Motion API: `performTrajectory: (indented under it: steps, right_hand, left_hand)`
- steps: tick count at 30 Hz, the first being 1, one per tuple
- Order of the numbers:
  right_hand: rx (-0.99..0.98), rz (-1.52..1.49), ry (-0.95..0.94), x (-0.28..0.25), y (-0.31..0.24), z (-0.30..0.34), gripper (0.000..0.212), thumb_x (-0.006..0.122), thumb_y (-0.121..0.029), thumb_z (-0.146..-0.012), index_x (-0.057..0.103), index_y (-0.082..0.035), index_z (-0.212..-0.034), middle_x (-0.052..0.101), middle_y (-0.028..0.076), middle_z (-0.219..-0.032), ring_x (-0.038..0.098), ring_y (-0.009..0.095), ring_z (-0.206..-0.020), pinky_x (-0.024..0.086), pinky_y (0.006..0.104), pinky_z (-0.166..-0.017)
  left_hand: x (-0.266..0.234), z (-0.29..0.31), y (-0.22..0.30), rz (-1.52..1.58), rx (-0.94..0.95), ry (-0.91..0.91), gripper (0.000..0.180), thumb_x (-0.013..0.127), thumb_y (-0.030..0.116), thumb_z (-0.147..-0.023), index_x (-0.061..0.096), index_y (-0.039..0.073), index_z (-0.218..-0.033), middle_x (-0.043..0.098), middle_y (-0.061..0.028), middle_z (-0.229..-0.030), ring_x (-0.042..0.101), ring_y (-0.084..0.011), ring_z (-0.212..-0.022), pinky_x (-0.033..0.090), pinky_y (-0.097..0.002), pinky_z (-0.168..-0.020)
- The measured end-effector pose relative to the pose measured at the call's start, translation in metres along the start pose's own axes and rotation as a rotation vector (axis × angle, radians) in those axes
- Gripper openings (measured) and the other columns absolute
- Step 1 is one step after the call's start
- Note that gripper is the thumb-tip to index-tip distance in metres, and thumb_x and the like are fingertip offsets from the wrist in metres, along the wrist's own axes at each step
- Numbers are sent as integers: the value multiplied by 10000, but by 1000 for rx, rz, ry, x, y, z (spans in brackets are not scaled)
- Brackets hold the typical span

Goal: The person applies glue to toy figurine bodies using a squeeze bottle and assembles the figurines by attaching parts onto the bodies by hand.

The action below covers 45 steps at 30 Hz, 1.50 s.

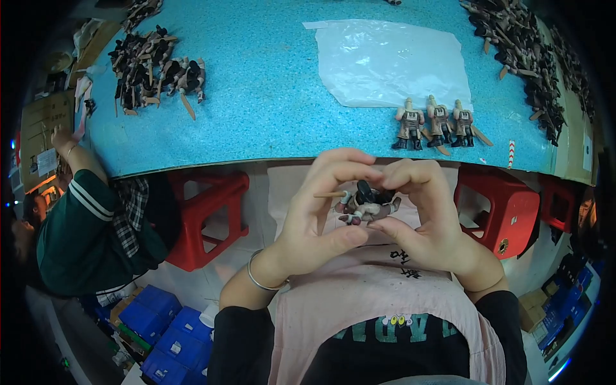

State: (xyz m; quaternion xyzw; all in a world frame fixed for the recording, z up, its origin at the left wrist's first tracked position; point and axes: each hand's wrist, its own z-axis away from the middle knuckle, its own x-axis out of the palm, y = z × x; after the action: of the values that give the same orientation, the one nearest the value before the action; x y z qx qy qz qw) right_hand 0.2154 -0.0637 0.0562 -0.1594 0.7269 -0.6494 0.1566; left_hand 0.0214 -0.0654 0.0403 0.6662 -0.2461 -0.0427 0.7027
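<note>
Just off the table's near edge, a small toy figure [367, 206] in grey, brown and black lies on its side between my two hands. My left hand [321, 205] curls around its left end, where a thin tan stick-like part [329, 194] juts out toward my palm. From the other side my right hand [427, 215] grips the figure, with thumb and fingers closed on it. Beyond my right hand, three similar figures [438, 122] lie in a row on the blue table [263, 96], tan blade-like pieces beside them.
A clear plastic sheet [391, 61] lies past the row. Piles of figures sit at the left [144, 70] and right [526, 58]. Red stools [208, 218] stand under the table. A co-worker in a green sleeve [77, 224] is at the left, near blue bins [176, 346].
</note>
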Motion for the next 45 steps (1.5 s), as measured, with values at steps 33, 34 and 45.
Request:
performTrajectory:
  steps: [33, 34, 45]
  right_hand:
    - [19, 698, 283, -177, -7, -200, 203, 607, -35, -844, 644, -31, -1043, 620, 87, -1001, 589, 154, -837, 479, 290, -749]
    - [79, 744, 309, -191, -3, -221, 192, 604, -43, -855, 647, -18, -1040, 636, 85, -926, 606, 160, -810, 488, 299, -729]
    - [157, 1277, 298, -216, 64, -337, 237, 644, -125, -794, 668, -16, -1003, 660, 222, -977, 638, 370, -929, 508, 451, -796]
  left_hand:
    - [-116, -70, 82, -979, 218, 525, 274, 730, 125, -726, 637, 43, -969, 570, -113, -1179, 444, -336, -1227, 377, -436, -979]
    - [-127, -68, 83, -1080, 222, 605, 265, 727, 122, -734, 635, 42, -969, 570, -111, -1179, 436, -337, -1235, 367, -441, -990]
    - [-229, -69, 98, -1654, 206, 825, 318, 683, 143, -827, 617, 46, -1122, 504, -143, -1312, 383, -334, -1288, 316, -429, -1057]
